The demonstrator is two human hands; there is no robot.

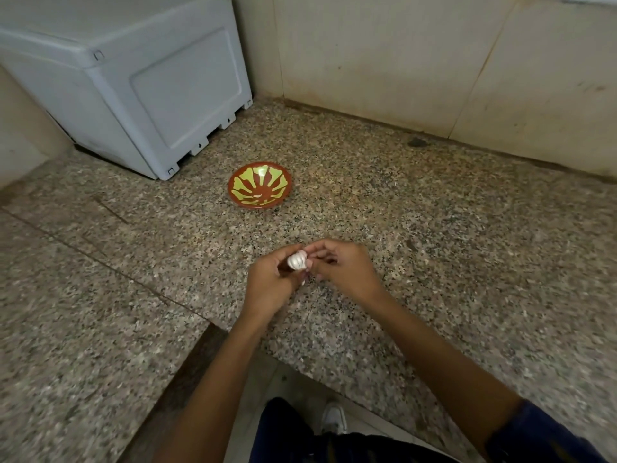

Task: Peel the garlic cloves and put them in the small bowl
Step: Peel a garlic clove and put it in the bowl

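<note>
Garlic bulb (296, 260): gripped in my left hand (267, 285) above the countertop's (434, 262) front edge, my right hand's (344, 267) fingertips pinching it. Step: splitting cloves. Next, I judge: prise one free. Small bowl (259, 189): mid-counter.

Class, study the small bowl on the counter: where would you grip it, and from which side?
Probably pinch the near rim of the small bowl, reaching from the hands' side. It sits upright and shallow with a flared edge; the grey box crowds its far left.

surface (434, 228): speckled polished stone
bowl (259, 185): glossy glazed ceramic
box (133, 78): matt grey plastic
garlic (296, 261): papery white skin
</note>
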